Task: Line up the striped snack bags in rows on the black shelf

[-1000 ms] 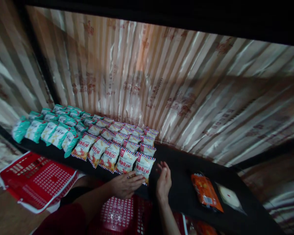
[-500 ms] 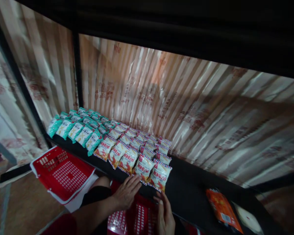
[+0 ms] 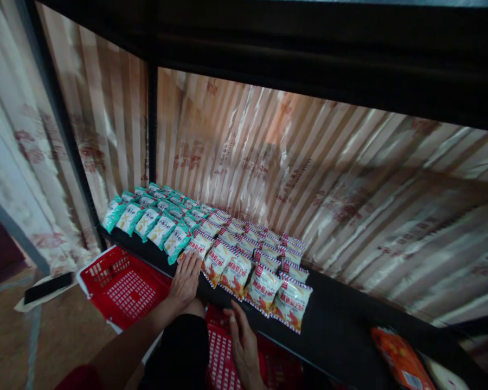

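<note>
Rows of white and orange snack bags (image 3: 236, 273) with striped edges stand on the black shelf (image 3: 333, 319). Beside them on the left are rows of teal and white snack bags (image 3: 160, 230). My left hand (image 3: 185, 281) has its fingers stretched out flat against the front leftmost striped bag, covering its lower part; it grips nothing. Lower down, my right hand (image 3: 244, 344) hovers in front of the shelf edge, over a red basket (image 3: 219, 352). Its fingers are apart and it holds nothing.
Another red basket (image 3: 132, 287) with a white rim sits on the floor at the left. An orange package (image 3: 402, 357) and a pale packet (image 3: 443, 374) lie on the shelf at the right. Black posts (image 3: 152, 124) and a patterned curtain (image 3: 268, 146) enclose the shelf.
My left hand has moved left along the front row, from the right-hand bags to the leftmost striped bag. The right hand has shifted left, away from the rightmost bag. The view has turned slightly left.
</note>
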{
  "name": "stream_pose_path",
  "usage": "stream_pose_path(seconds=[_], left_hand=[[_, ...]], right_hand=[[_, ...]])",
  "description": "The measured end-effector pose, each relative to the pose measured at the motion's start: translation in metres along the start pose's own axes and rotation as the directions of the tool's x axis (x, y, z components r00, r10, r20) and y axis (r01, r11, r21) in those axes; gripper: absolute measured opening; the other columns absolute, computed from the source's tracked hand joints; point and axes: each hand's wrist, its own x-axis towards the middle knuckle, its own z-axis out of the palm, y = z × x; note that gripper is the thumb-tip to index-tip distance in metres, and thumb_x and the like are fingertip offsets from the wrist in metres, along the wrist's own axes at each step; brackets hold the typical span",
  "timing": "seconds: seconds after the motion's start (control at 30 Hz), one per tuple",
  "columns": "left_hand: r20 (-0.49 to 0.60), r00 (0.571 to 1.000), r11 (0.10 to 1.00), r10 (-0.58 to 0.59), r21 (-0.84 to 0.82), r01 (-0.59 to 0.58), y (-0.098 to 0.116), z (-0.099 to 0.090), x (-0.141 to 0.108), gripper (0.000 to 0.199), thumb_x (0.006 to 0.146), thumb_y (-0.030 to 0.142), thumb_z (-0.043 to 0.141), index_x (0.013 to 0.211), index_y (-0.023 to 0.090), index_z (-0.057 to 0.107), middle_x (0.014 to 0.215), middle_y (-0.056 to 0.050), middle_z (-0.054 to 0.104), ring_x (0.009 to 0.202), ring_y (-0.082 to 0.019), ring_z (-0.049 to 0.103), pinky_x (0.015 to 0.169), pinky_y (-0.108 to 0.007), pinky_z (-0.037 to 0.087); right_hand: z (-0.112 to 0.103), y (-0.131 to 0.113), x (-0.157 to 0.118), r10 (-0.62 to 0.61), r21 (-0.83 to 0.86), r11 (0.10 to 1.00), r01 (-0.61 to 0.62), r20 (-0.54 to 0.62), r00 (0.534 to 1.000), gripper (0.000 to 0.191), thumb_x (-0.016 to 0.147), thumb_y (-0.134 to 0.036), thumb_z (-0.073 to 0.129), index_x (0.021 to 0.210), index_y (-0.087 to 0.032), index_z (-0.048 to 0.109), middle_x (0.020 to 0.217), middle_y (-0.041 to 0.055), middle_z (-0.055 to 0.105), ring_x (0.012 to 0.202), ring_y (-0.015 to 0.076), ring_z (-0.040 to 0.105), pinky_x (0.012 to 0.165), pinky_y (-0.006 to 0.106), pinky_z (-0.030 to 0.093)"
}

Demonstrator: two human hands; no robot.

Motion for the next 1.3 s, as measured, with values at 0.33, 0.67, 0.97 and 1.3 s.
stream_pose_path(seconds=[0.33, 0.67, 0.97, 1.3], left_hand=[[0.069, 0.997, 1.000, 0.030, 0.003, -0.030, -0.006, 0.010, 0.000, 0.049, 0.083, 0.017, 0.036, 0.132, 0.012, 0.044, 0.141, -0.014, 0.039, 0.134, -0.028, 0.028, 0.105, -0.047, 0.028], [0.010, 0.989, 0.979, 0.150, -0.141, -0.148, 0.021, 0.007, 0.000, 0.049, 0.085, 0.018, 0.036, 0.133, 0.010, 0.041, 0.146, -0.016, 0.030, 0.138, -0.028, 0.017, 0.108, -0.048, 0.024], [0.090, 0.952, 0.933, 0.292, -0.245, -0.263, 0.032, 0.015, 0.004, 0.046, 0.087, 0.019, 0.034, 0.132, 0.014, 0.043, 0.145, -0.011, 0.033, 0.136, -0.027, 0.022, 0.106, -0.047, 0.028], [0.093, 0.935, 0.921, 0.343, -0.231, -0.315, 0.042, 0.007, 0.009, 0.044, 0.087, 0.020, 0.036, 0.129, 0.013, 0.046, 0.146, -0.013, 0.031, 0.137, -0.029, 0.018, 0.107, -0.048, 0.027]], right_hand=[[-0.004, -0.002, -0.036, 0.112, -0.016, 0.993, -0.114, -0.085, 0.990, 0.053, 0.082, -0.056, 0.045, 0.117, -0.020, 0.058, 0.092, 0.0073, 0.070, 0.079, 0.0211, 0.067, 0.072, 0.030, 0.054], [-0.018, 0.004, -0.092, 0.212, -0.034, 0.974, -0.222, -0.183, 0.960, 0.053, 0.084, -0.056, 0.040, 0.120, -0.019, 0.055, 0.081, 0.0053, 0.069, 0.068, 0.0196, 0.066, 0.065, 0.030, 0.053], [-0.016, -0.010, -0.111, 0.214, -0.056, 0.972, -0.229, -0.199, 0.956, 0.046, 0.088, -0.047, 0.038, 0.124, -0.020, 0.049, 0.085, 0.0046, 0.068, 0.071, 0.0176, 0.065, 0.066, 0.030, 0.052], [-0.009, 0.002, -0.113, 0.228, -0.106, 0.964, -0.244, -0.143, 0.963, 0.049, 0.089, -0.048, 0.036, 0.126, -0.019, 0.048, 0.073, 0.0029, 0.067, 0.067, 0.0172, 0.064, 0.066, 0.029, 0.050]])
